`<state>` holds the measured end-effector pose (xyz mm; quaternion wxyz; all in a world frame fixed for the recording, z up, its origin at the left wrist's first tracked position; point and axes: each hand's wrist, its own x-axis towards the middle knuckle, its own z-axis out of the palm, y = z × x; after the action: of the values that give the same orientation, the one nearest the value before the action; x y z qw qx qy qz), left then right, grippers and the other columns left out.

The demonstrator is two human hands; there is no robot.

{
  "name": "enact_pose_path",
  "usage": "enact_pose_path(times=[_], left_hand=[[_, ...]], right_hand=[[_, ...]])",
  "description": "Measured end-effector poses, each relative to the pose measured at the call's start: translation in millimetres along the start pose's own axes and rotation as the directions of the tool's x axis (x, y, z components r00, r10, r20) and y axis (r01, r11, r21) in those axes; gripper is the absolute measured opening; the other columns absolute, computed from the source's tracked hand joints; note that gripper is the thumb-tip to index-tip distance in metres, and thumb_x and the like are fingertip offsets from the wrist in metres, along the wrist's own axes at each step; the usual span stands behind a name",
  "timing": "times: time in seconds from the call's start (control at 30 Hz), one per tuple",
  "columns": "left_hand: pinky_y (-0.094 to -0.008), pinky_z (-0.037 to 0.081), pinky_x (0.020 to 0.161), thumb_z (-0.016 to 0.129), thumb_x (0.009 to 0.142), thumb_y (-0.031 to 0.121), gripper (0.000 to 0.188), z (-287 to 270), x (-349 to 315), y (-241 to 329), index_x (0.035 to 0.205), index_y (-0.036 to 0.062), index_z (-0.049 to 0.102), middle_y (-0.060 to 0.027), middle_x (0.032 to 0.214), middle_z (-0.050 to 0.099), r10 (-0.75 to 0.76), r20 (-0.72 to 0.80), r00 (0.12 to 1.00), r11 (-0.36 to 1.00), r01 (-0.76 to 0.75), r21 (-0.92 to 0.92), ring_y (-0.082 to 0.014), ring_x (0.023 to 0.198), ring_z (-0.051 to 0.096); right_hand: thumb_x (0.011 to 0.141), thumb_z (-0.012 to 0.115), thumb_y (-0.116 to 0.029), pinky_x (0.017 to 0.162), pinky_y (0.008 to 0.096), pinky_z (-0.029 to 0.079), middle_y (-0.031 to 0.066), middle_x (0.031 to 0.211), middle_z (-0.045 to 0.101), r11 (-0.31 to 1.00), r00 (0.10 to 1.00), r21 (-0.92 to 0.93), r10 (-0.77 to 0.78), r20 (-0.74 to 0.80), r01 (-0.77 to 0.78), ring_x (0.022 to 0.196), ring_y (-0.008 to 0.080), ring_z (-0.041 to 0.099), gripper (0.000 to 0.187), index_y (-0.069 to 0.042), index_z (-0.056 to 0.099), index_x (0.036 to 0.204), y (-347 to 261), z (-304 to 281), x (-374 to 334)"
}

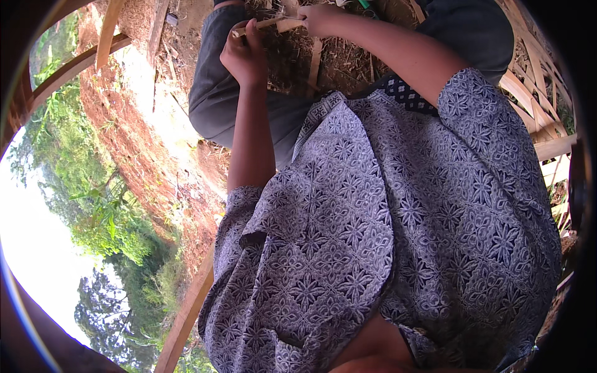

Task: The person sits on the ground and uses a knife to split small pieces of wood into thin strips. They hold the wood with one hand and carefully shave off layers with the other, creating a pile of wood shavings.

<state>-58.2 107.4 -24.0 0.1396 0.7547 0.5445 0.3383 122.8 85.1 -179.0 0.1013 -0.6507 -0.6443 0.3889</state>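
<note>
Near the top of the head view, my left hand point(244, 59) is closed around a short, pale wooden or bamboo strip point(266, 23), thumb raised along it. The strip points right, toward my right hand point(320, 21), whose fingers are pressed together near its far end. A thin, narrow edge shows at those right fingertips, too small to name. Both hands are held out over the ground between my bent legs, in dark trousers point(214, 93).
Split wooden strips point(316, 62) and shavings litter the brown soil. More long strips point(535, 105) pile up at the right. A green object point(365, 5) lies beyond my right hand. At left, wooden posts point(81, 65) frame a sunlit dirt slope point(146, 143) and green trees.
</note>
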Motion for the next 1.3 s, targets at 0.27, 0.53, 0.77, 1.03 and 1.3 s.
enact_pose_path(times=[0.27,0.53,0.77,1.03,1.3], left_hand=[[-0.0307,0.054,0.06,0.078,0.093,0.027,0.023,-5,4,5,0.085,0.0051,0.076,-0.0049,0.07,0.073,-0.077,0.057,0.995,0.994,0.081,-0.078,-0.0169,0.063,0.072],[-0.0332,0.054,0.061,0.082,0.088,0.031,0.027,-4,0,-19,0.083,0.0058,0.075,-0.0085,0.073,0.073,-0.068,0.022,0.997,0.997,0.068,-0.019,-0.0241,0.063,0.071],[-0.0349,0.055,0.065,0.081,0.09,0.032,0.024,-10,-7,-14,0.089,0.0083,0.076,-0.0088,0.077,0.074,-0.017,0.067,0.998,1.0,0.018,-0.008,-0.0264,0.069,0.073],[-0.0353,0.056,0.066,0.082,0.089,0.028,0.019,-7,-8,-6,0.091,0.0101,0.076,-0.0082,0.083,0.075,0.056,0.096,0.994,0.998,-0.053,-0.034,-0.0271,0.074,0.073],[-0.0373,0.056,0.065,0.078,0.092,0.029,0.02,-8,-7,-5,0.088,0.0091,0.075,-0.0086,0.079,0.074,0.089,0.079,0.993,0.995,-0.086,-0.043,-0.0291,0.072,0.073]], right_hand=[[0.104,0.058,-0.034,0.066,0.045,0.054,0.0089,0.08,0.07,0.981,0.995,0.19,-0.016,-0.099,0.035,0.07,0.0256,0.07,0.032,-0.018,0.061,0.131,2,-14,-34],[0.099,0.062,-0.033,0.089,0.0501,0.055,0.0216,0.109,0.073,0.969,0.999,0.245,0.02,-0.032,-0.012,0.103,0.0413,0.07,0.035,-0.014,0.066,0.128,-83,-86,-60],[0.096,0.062,-0.029,0.087,0.0493,0.056,0.02,0.108,0.074,0.963,0.945,0.192,0.127,0.3,-0.19,0.1,0.0388,0.071,0.032,-0.02,0.067,0.126,-97,-135,-47],[0.098,0.058,-0.035,0.086,0.0529,0.055,0.0224,0.108,0.073,0.987,0.987,0.083,0.128,0.099,-0.137,0.102,0.0416,0.07,0.035,-0.016,0.066,0.126,-2,-43,-23],[0.098,0.06,-0.031,0.08,0.0532,0.055,0.022,0.1,0.073,0.976,0.999,0.217,-0.013,0.03,0.006,0.091,0.0415,0.072,0.03,-0.016,0.066,0.122,-47,-74,-52]])
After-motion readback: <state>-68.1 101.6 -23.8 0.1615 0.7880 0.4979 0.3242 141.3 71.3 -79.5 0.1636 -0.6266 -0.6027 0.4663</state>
